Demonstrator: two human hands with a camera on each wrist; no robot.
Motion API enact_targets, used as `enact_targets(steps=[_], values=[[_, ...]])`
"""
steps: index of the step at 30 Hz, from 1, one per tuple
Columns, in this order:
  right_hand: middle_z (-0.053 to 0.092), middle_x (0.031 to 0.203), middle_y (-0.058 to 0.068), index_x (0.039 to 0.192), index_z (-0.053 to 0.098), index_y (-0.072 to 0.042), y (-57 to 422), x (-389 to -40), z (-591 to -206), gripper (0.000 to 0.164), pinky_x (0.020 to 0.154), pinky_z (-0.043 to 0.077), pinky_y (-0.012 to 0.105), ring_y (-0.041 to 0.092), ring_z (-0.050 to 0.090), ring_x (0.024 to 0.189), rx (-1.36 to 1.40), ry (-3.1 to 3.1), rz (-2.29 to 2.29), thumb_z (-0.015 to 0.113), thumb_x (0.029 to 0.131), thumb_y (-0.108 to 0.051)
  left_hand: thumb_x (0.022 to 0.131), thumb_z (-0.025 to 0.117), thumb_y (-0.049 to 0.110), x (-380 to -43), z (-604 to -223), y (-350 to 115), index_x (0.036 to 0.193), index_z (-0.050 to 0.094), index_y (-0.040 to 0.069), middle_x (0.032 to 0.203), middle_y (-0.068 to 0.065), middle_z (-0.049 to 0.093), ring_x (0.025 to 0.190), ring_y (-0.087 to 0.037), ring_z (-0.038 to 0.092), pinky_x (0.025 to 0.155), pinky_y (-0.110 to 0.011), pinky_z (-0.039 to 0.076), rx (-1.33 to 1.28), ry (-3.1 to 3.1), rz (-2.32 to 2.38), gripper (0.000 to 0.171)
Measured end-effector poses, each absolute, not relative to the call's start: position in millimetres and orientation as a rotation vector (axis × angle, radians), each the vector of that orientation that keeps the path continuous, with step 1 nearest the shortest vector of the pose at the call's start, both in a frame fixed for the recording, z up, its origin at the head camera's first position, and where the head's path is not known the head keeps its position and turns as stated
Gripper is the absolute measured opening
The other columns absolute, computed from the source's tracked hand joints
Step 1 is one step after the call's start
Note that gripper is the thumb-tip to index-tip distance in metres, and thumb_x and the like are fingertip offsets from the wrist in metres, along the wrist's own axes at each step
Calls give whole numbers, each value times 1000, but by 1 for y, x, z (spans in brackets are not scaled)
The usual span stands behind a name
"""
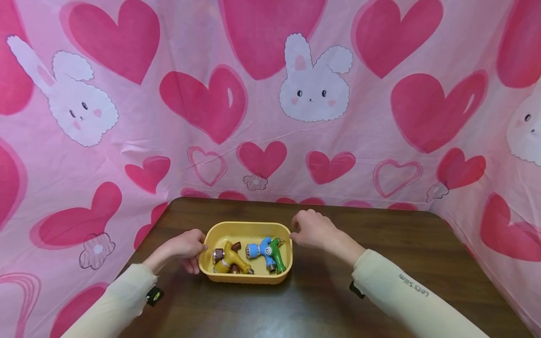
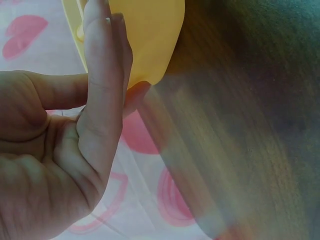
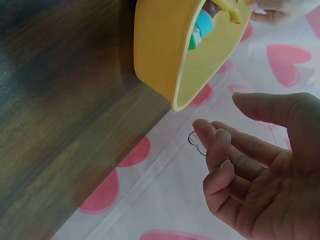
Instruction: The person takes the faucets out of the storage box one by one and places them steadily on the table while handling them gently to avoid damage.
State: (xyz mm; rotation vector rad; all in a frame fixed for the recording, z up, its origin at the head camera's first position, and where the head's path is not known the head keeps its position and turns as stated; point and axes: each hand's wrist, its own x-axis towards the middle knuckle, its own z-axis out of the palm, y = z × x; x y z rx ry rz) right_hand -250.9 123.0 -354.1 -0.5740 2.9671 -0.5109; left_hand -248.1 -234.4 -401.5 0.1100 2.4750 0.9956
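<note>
Yellow tub point(image 1: 247, 278) rests, left fingers point(image 2: 103, 80) seemingly gripping its edge, right fingers point(image 3: 220, 150) loose, clear.

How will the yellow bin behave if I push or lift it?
The bin looks stiff, probably plastic: its shape is smooth and even. The fittings piled inside may slide if it tilts. Low and wide, it seems unlikely to tip when pushed.

Head cam is looking fwd & down on table point(image 1: 325, 300), while wrist cams are viewing L hand point(image 2: 90, 145) & R hand point(image 3: 260, 175) from near, all sharing yellow tub point(image 1: 245, 279).
</note>
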Motion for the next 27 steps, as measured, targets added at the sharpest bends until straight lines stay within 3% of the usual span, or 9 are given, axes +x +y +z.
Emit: enact_targets(steps=[9, 27], values=[[64, 76, -3, 98, 79, -8, 125, -250, -356, 18, 62, 55, 35, 18, 58, 68, -559, 2960, -518, 83, 91, -24, 109, 51, 4, -252, -403, -233, 105, 59, -7, 65, -19, 67, 52, -25, 70, 48, -37, 60, 131, 2461, 997, 14], [68, 82, 0, 103, 79, -5, 129, -255, -357, 26, 66, 59, 38, 19, 60, 71, -482, 2936, -503, 88, 85, -22, 108, 53, 2, -253, -401, -219, 103, 61, -6, 67, -19, 68, 52, -25, 71, 49, -37, 61, 128, 2455, 1009, 12]])
